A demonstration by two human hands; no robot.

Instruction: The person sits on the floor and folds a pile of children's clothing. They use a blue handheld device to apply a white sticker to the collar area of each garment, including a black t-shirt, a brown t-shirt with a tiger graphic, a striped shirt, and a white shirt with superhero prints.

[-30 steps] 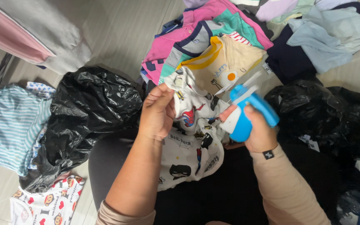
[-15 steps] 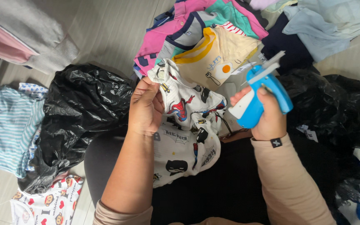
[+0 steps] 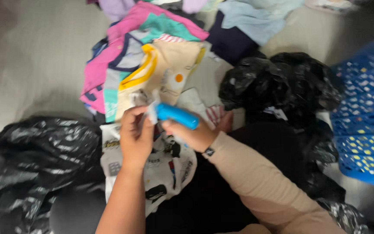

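My left hand (image 3: 136,138) pinches a fold of the white printed child's garment (image 3: 169,167) spread over my lap, its fingers (image 3: 128,119) clenched on the cloth near its upper edge. My right hand (image 3: 193,135), in a tan long sleeve (image 3: 265,186), is wrapped tight around the blue plastic handle of a small tagging tool (image 3: 176,115), whose pale tip meets the cloth right where my left fingers hold it. The frame is blurred, so the tip's exact contact cannot be made out.

The garment lies on my dark trousers, just below a heap of folded clothes on the pale floor (image 3: 40,60): a cream top with yellow trim (image 3: 165,69) on top, a pink one (image 3: 122,34) beneath, with dark navy (image 3: 232,41) and light blue pieces (image 3: 256,19) toward the floor's far edge. A crumpled black plastic bag (image 3: 44,164) sits at my left side, another black bag (image 3: 278,86) at my right, and a blue perforated plastic basket (image 3: 364,117) stands at the right edge.
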